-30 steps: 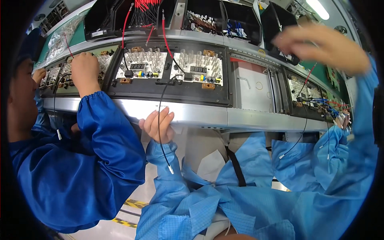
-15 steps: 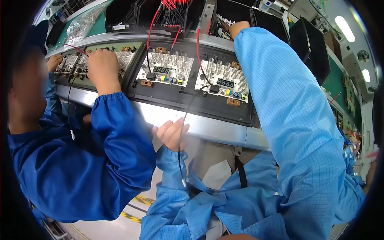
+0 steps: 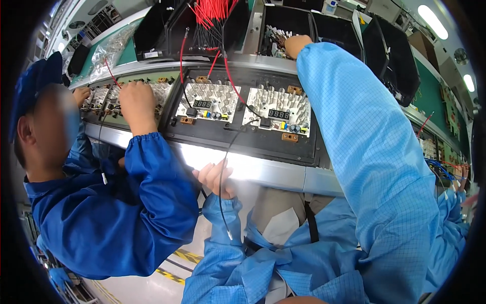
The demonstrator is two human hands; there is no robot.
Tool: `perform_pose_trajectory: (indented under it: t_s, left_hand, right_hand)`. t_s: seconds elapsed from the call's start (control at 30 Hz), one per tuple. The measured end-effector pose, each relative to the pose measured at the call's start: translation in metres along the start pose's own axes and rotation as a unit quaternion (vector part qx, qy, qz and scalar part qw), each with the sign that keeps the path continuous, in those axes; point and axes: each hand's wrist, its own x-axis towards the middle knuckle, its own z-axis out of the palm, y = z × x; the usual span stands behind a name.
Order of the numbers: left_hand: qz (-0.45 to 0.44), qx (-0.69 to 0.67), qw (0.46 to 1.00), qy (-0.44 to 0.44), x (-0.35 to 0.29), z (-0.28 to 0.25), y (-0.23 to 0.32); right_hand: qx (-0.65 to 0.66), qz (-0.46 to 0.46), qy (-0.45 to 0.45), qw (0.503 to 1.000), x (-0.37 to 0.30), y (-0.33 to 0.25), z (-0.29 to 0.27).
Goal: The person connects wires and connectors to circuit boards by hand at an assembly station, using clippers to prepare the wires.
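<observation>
The white circuit board on the right (image 3: 256, 108) carries a black display (image 3: 279, 114) with a row of four pale segment figures. The white circuit board on the left (image 3: 218, 106) bears a similar display with four figures. A white label (image 3: 151, 54) sits on a black bin (image 3: 152, 33), its print too small to read. Yellow-and-black warning stripes (image 3: 170, 276) mark the floor.

Two shades of blue and some loud red
Light-blue sleeve (image 3: 369, 121) has a fine darker grid, co-worker's sleeve (image 3: 162, 190) is plain deep blue. Black cable (image 3: 221, 190) with a white tip (image 3: 230, 235), white circuit boards (image 3: 277, 110), bright red wires (image 3: 212, 12), black parts bin (image 3: 286, 17), yellow-and-black striped floor tape (image 3: 170, 276).
</observation>
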Motion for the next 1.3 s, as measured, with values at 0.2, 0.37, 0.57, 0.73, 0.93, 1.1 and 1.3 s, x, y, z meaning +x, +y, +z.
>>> perform_pose_trajectory:
  t_s: [0.2,0.37,0.57,0.73,0.93,1.1,1.3]
  left_hand:
    - [-0.035,-0.005,0.999,-0.036,-0.009,-0.003,-0.008]
    - [-0.021,-0.017,0.999,-0.03,-0.014,-0.01,-0.042]
    - [-0.035,-0.034,0.998,-0.03,-0.021,-0.006,-0.018]
    - [-0.029,-0.02,0.999,-0.029,-0.023,-0.007,-0.015]
    - [-0.023,-0.039,0.999,-0.019,-0.024,0.004,-0.018]
    - [-0.044,-0.008,0.998,-0.035,-0.026,-0.014,-0.021]
    - [-0.038,-0.043,0.997,-0.056,-0.017,0.011,-0.02]
  right_hand:
    - [-0.003,-0.009,-0.019,1.0,-0.002,-0.009,-0.004]
    - [-0.001,0.028,0.013,1.0,-0.002,-0.029,-0.008]
    - [-0.065,-0.004,-0.025,0.998,-0.013,-0.012,0.012]
    - [-0.044,0.006,-0.033,0.998,-0.01,-0.008,0.008]
    - [0.01,0.029,0.004,1.0,0.012,0.022,0.003]
    - [0.092,0.008,0.044,0.995,0.008,0.003,-0.045]
    - [0.289,-0.058,0.214,0.931,0.022,0.071,-0.031]
